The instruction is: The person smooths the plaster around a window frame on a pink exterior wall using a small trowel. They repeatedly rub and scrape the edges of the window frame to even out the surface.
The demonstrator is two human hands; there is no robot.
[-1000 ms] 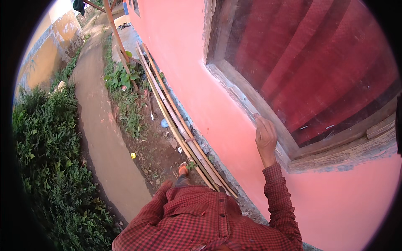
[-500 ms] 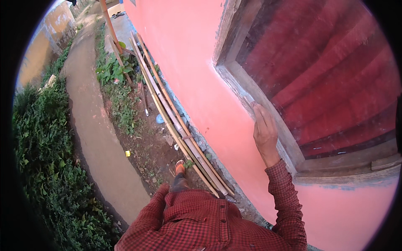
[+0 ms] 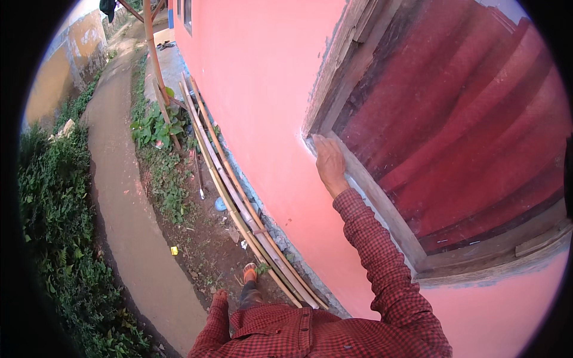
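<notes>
My right hand reaches out to the wooden window frame. It presses on the frame near a corner, where the wood meets the pink wall. Its fingers are bent and held together, and whatever may be under them is hidden. Behind the window's glass hangs a red curtain. Low by my side, my left hand touches nothing that I can see. Its fingers do not show clearly.
Long bamboo poles lie along the wall's foot, near my sandalled foot. A narrow path runs to the left, with green bushes beyond it. Farther off, a slanting wooden post stands beside leafy plants.
My right hand has slid along the window frame, leftward to its corner. The view has shifted, so the poles and path sit a little lower. My left hand shows more now.
</notes>
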